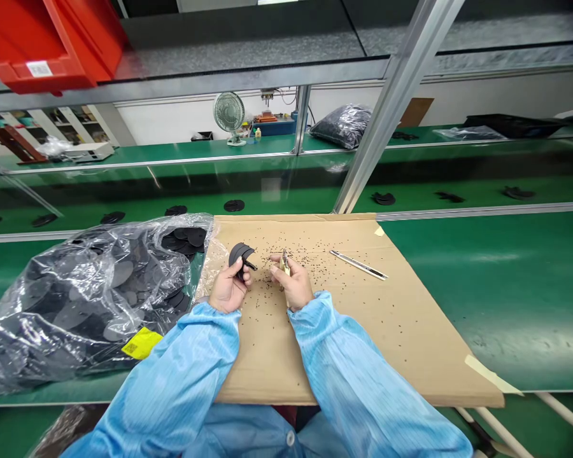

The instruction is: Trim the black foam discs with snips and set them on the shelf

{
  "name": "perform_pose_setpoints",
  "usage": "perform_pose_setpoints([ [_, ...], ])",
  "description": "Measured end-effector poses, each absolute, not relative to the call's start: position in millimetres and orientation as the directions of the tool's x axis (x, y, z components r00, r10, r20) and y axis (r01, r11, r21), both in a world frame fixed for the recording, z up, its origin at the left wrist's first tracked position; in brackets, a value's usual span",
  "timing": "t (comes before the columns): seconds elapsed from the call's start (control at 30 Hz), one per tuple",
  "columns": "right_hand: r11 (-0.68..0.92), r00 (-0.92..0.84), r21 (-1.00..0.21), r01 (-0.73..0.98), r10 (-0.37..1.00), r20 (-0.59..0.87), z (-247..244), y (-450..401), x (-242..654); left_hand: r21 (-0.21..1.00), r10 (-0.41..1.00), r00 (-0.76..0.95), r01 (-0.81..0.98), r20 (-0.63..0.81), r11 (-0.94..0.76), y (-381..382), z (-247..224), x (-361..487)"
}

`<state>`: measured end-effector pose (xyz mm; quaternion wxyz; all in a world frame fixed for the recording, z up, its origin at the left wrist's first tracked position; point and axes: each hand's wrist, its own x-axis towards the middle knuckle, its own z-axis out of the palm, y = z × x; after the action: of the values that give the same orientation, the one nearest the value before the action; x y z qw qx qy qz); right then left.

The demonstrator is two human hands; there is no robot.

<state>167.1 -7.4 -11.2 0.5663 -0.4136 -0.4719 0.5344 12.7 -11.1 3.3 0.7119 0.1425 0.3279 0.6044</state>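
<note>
My left hand [230,287] is closed on a black plastic part [240,253] with a curved, rounded shape and a short stub pointing right. My right hand [293,284] holds small cutters [285,262] with yellowish handles, their tip pointing away from me. A small gap separates the cutters from the black part. Both hands are above a brown cardboard sheet [363,331], which is sprinkled with many tiny black bits. To the right of my hands, a slim utility knife [359,264] lies on the cardboard.
A large clear bag [76,305] of black discs lies at the left, against the cardboard. Black parts [233,205] sit spaced along the green belt beyond. A metal post [396,95] rises behind the cardboard; a red bin [52,44] is at upper left.
</note>
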Motion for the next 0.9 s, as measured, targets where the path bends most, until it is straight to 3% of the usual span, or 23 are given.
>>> perform_pose_setpoints([
  [0.9,0.128,0.022,-0.988,-0.090,0.992,0.127,-10.8,-10.3,166.3,0.602,0.952,0.051,-0.764,-0.302,0.232,-10.1,3.0,14.1],
])
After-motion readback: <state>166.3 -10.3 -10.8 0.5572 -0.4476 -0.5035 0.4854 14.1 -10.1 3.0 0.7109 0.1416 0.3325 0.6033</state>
